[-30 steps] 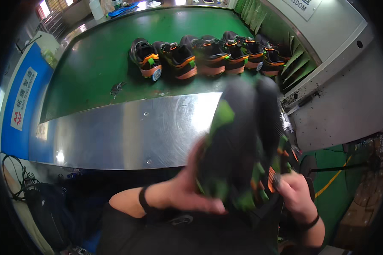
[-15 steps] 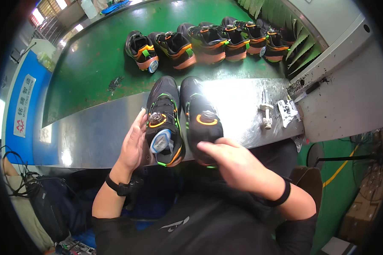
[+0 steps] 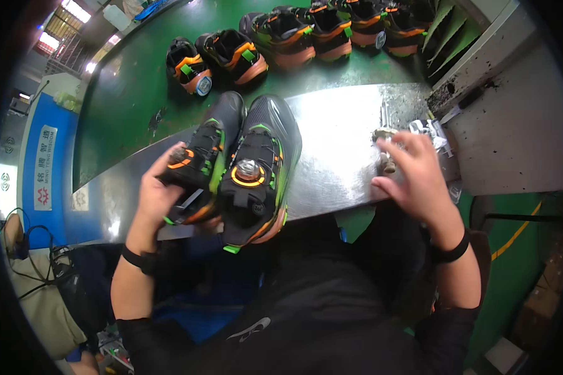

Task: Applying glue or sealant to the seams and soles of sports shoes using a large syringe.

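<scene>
Two near shoes [image 3: 264, 150], two hands [image 3: 156, 195]

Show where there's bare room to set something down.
Bare: the silver metal ledge between the nearer orange-ringed black shoes and the right hand; the green work surface left of the black and orange shoe row. Crowded: the ledge's right end, with a white and black packet and metallic rod-shaped tool.
</scene>
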A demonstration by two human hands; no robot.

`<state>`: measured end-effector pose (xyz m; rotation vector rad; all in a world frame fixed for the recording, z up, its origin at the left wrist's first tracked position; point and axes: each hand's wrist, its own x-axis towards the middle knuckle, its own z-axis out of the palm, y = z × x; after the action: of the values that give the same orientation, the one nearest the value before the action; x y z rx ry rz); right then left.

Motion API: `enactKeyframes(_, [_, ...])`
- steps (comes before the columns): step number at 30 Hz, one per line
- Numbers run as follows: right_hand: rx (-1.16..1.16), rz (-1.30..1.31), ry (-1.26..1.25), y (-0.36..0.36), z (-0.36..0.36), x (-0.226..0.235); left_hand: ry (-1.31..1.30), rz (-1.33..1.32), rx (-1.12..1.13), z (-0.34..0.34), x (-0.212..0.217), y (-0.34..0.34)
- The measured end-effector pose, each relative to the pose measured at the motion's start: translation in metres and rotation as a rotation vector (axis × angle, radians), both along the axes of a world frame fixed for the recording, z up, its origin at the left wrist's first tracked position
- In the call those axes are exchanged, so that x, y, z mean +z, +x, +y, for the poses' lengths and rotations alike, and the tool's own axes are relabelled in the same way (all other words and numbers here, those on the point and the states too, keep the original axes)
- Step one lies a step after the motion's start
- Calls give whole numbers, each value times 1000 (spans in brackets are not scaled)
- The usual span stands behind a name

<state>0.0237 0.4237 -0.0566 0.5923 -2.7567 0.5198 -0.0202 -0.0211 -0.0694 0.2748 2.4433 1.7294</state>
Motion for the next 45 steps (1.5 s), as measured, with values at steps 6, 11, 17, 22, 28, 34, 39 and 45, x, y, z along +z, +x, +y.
enactKeyframes(6, [-11,-133,145,-18,28,-13,-299,-179,238,-34,39,11])
enactKeyframes(11, [63,-136,116,-37,32,-29,-157,164,246,10,91,45])
enactKeyframes(17, [45,-81,154,-39,38,-43,-1106,629,-236,111,99,38])
enactKeyframes(22, [-3,-146,210,-39,41,-49,-837,285,-303,134,69,23])
enactKeyframes(28, [35,-236,-240,-21,51,-48,-480,-70,-16,117,62,33])
enactKeyframes(34, [30,-709,-1117,26,56,-33,456,-62,236,132,-10,83])
enactKeyframes(39, [30,-738,-1135,46,41,-36,513,-70,167,160,-17,93])
enactKeyframes(45, [-27,-732,-1154,57,34,-45,574,-130,115,157,-18,90])
